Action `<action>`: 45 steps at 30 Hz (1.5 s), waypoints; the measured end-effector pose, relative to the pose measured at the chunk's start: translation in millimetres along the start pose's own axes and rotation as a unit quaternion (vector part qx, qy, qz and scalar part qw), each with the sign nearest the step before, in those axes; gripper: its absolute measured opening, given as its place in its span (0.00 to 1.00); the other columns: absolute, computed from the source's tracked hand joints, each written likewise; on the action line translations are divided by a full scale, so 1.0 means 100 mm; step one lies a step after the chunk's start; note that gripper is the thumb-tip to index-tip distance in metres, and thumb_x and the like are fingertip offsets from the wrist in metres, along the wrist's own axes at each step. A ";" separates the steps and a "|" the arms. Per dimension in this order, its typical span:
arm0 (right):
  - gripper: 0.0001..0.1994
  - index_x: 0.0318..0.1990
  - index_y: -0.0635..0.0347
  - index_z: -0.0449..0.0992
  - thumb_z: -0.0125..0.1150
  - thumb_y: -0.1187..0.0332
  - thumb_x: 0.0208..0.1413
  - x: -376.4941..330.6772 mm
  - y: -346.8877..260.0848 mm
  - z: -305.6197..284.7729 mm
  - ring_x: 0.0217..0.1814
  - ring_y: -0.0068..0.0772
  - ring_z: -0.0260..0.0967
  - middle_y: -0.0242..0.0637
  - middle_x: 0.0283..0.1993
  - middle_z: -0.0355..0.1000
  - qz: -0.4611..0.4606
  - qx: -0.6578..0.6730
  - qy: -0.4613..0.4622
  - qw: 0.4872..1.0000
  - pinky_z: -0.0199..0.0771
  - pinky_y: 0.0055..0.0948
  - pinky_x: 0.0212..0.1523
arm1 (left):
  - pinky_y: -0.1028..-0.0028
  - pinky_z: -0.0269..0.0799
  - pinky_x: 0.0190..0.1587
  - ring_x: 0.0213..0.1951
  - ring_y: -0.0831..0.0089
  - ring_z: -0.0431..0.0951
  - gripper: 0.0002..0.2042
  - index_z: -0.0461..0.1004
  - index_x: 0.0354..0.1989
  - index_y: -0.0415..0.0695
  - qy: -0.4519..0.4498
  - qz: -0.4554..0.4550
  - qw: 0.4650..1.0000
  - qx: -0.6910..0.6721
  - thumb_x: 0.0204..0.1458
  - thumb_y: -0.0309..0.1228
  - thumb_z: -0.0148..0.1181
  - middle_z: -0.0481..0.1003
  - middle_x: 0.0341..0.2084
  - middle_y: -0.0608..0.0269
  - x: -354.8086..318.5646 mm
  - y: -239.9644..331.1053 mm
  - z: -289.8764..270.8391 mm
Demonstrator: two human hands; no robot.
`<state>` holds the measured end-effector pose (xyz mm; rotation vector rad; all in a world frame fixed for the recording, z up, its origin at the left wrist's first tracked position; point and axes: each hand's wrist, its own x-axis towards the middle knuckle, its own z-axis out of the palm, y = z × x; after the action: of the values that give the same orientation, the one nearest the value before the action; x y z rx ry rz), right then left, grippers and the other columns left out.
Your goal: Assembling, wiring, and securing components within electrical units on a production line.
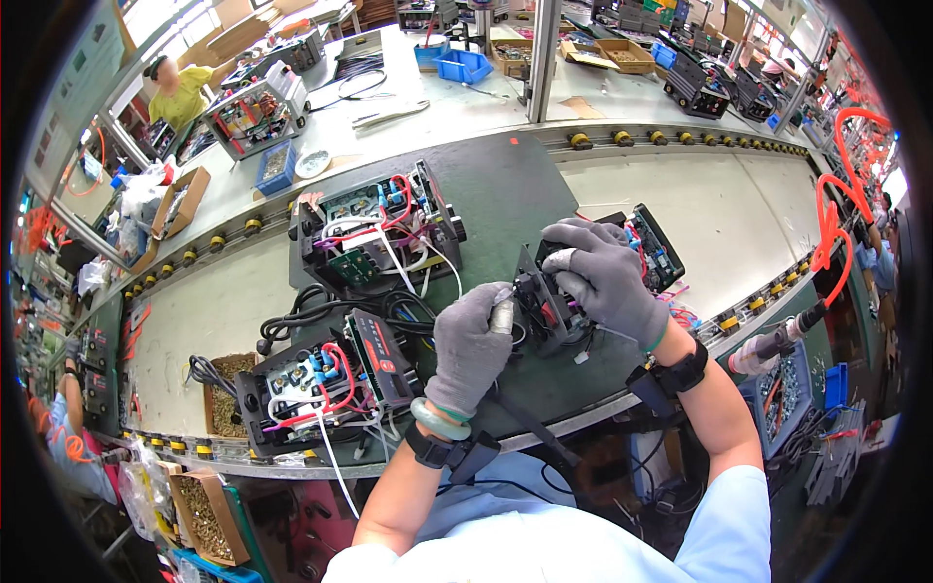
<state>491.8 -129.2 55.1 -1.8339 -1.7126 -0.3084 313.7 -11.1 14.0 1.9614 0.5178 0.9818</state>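
Grey work gloves with pale wrapped fingertips cover both hands. My right hand (604,282) curls over the top of an upright black panel (546,309) at the near end of an opened electrical unit (658,248), fingers closed on it. My left hand (470,348) is just left of that panel, thumb and fingers pinched together; what they hold, if anything, is too small to make out. Two more opened units with red and white wires stand to the left: one unit (374,228) farther away, another unit (316,384) nearer me. Black cables (335,309) lie coiled between them.
A dark green board (505,185) lies under the units on a curved roller conveyor (680,185). At right hang a coiled red air hose (826,233) and a pneumatic tool (777,342). A box of small parts (209,520) stands lower left. A person (180,94) works across the bench.
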 end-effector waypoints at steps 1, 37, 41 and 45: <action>0.06 0.37 0.50 0.83 0.65 0.68 0.50 0.01 0.00 -0.01 0.61 0.34 0.69 0.30 0.54 0.75 0.001 -0.001 -0.001 1.000 0.64 0.37 0.58 | 0.73 0.73 0.31 0.27 0.72 0.81 0.04 0.79 0.38 0.38 -0.003 0.045 0.998 0.042 0.55 0.23 0.60 0.80 0.26 0.56 0.02 0.00 0.00; 0.11 0.20 0.68 0.74 0.61 0.70 0.51 0.17 0.10 -0.04 0.40 0.34 0.74 0.38 0.42 0.79 0.107 0.202 -0.010 0.974 0.72 0.32 0.45 | 0.83 0.61 0.29 0.26 0.88 0.66 0.04 0.76 0.41 0.43 0.050 -0.220 0.913 -0.341 0.61 0.27 0.58 0.73 0.28 0.73 0.01 0.39 -0.20; 0.10 0.20 0.68 0.74 0.61 0.72 0.50 0.16 0.09 -0.04 0.39 0.31 0.73 0.36 0.42 0.79 0.145 0.220 -0.007 0.965 0.72 0.30 0.44 | 0.84 0.57 0.26 0.24 0.89 0.65 0.06 0.78 0.42 0.43 0.007 -0.221 0.912 -0.344 0.62 0.29 0.57 0.73 0.26 0.75 0.03 0.39 -0.26; 0.10 0.20 0.67 0.74 0.62 0.73 0.49 0.17 0.08 -0.03 0.40 0.31 0.73 0.35 0.42 0.79 0.149 0.205 -0.018 0.967 0.72 0.29 0.43 | 0.85 0.55 0.24 0.23 0.89 0.63 0.10 0.76 0.46 0.41 -0.017 -0.248 0.881 -0.403 0.64 0.33 0.54 0.70 0.22 0.76 -0.01 0.22 -0.33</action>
<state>502.8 -116.7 64.2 -1.7512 -1.3685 0.1911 286.7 -7.4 42.5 1.0181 0.4554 0.6672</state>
